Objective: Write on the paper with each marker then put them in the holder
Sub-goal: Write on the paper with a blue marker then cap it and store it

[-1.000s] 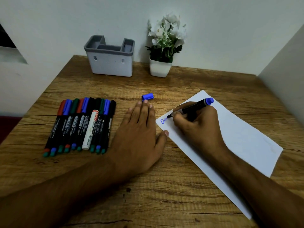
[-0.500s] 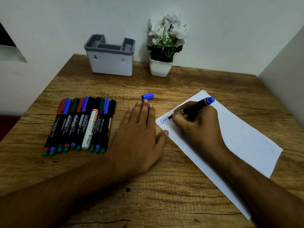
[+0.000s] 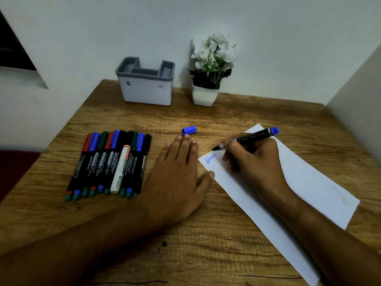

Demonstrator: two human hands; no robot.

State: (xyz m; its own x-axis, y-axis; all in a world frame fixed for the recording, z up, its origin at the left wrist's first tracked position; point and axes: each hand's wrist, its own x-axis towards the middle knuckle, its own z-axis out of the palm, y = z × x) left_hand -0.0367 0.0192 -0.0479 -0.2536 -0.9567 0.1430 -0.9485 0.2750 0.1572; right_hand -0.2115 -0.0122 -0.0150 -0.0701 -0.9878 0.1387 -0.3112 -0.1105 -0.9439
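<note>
While the right hand (image 3: 257, 162) pinches the uncapped blue marker (image 3: 247, 139) above the paper (image 3: 309, 182), ink may smear; the left hand (image 3: 177, 178) lies flat beside the paper, so the sheet could slide.

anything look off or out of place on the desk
Only a loose blue cap lying on the table, just beyond the left hand; it likely belongs to the uncapped marker in the right hand.

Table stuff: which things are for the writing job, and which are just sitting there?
For the job: blue marker gripped by the right hand; paper, its edge touched by the left hand; blue cap; row of markers; grey holder.

Just sitting there: potted plant.
</note>
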